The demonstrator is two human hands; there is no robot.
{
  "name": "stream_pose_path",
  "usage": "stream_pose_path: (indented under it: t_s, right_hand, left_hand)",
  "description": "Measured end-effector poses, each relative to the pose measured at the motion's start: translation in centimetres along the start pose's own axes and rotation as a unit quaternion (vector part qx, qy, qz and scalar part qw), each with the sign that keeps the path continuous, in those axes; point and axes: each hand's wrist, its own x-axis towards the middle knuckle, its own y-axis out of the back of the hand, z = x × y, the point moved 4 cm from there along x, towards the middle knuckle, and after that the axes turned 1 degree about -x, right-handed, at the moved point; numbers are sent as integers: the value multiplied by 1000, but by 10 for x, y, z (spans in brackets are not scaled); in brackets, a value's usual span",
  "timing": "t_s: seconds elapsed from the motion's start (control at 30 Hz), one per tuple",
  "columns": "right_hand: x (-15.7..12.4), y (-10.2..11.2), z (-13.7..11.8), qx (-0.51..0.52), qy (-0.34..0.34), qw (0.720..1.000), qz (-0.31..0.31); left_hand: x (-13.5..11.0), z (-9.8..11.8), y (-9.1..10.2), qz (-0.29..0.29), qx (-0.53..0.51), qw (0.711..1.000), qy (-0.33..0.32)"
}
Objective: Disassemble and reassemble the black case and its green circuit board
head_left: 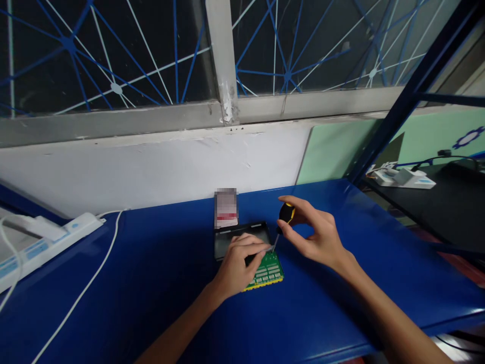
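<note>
A green circuit board [270, 273] lies on the blue table [151, 283], just in front of a dark tray [227, 240]. My left hand [238, 265] rests on the board with its fingers pressed down on it. My right hand [316, 235] pinches a small screwdriver with a black and yellow handle [286, 213] held upright, its thin shaft reaching down to the board's far edge near my left fingertips. A small card [226, 207] stands behind the tray.
A white power strip [49, 240] with a white cable [87, 285] lies at the table's left end. A white wall and window frame stand behind. To the right, past a blue rack post [401, 106], a black table [447, 202] carries another power strip [403, 178].
</note>
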Motion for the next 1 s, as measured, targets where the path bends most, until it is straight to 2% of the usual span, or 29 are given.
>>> stream_pose_path:
  t_s: [0.17, 0.8, 1.0]
  right_hand:
    - [-2, -3, -1, -18, 24, 1000, -7]
    - [-6, -12, -7, -25, 46, 998, -45]
    - [-7, -11, -8, -17, 45, 996, -78]
  left_hand:
    - [-1, 0, -2, -11, 11, 1000, -5]
    - [-1, 0, -2, -18, 28, 999, 5]
    - [0, 1, -2, -16, 25, 1000, 9]
